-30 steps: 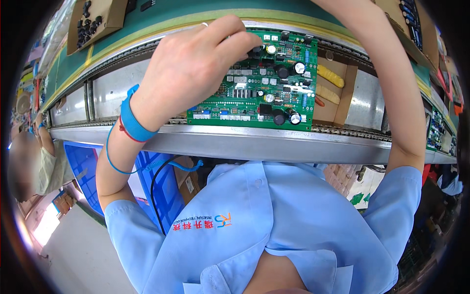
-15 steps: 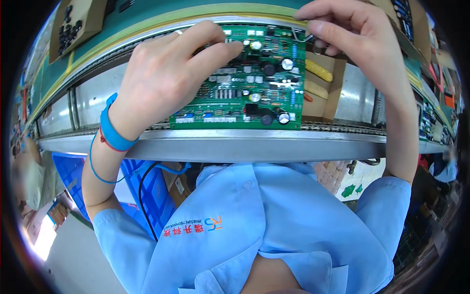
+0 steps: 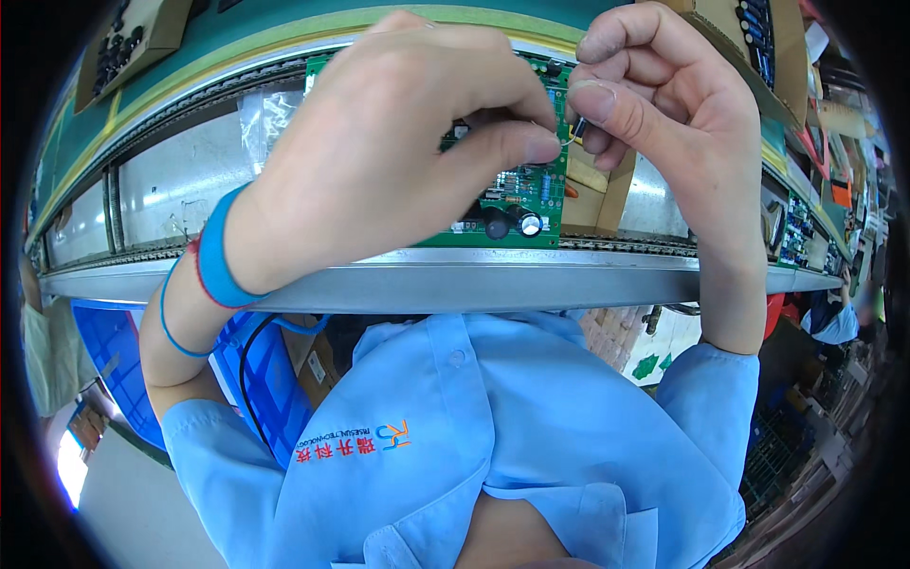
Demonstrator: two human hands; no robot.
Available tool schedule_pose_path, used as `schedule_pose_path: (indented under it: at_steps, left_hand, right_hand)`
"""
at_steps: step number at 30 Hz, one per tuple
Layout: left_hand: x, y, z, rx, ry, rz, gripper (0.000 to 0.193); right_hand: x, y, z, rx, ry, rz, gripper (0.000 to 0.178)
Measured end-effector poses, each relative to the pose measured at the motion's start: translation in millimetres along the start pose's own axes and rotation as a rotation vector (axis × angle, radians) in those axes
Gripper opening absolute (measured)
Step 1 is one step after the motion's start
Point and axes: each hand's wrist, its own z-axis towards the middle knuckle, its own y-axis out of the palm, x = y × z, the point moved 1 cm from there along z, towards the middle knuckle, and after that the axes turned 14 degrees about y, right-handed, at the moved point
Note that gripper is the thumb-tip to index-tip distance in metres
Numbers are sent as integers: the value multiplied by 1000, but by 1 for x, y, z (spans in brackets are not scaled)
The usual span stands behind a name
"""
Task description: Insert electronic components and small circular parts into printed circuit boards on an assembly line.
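My right hand [image 3: 668,104] pinches a small black cylindrical capacitor [image 3: 579,130] between thumb and fingers, above the right edge of a green circuit board [image 3: 547,204]. From the capacitor a thin wire lead runs toward my left hand [image 3: 408,142], whose thumb and index fingertip close on it. That hand reaches across the board and hides most of it. Black and silver-topped round capacitors [image 3: 529,224] stand on the board's near right part. A blue wrist strap [image 3: 226,248] with a cord is round my left wrist.
The board rests on a conveyor with a metal front rail [image 3: 398,275]. Beyond its right edge, a cardboard box [image 3: 616,194] holds yellow pieces. Boxes of black parts stand far left [image 3: 152,43] and far right [image 3: 789,57]. A clear plastic bag [image 3: 265,123] lies left of the board.
My left hand has moved right, off the board's middle, to meet the wire lead. My right hand has come slightly down and left with the capacitor. The whole view has shifted a little.
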Motion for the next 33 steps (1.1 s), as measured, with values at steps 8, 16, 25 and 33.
schedule_pose_path:
  at_steps: [8, 16, 25, 33]
  left_hand:
    - [-2, 3, 6, 135, 18, -46, 8]
    - [-27, -38, -31, 197, -107, 239, 22]
    - [-51, -95, -140, 367, -374, 523, 23]
    - [-68, -107, -207, 469, -542, 573, 24]
  right_hand:
    - [20, -1, 3, -66, -199, -48, 27]
    - [33, -26, 8, 233, -143, -411, 25]
    - [36, -18, 21, 301, -48, -653, 31]
    - [25, -11, 20, 296, 51, -742, 34]
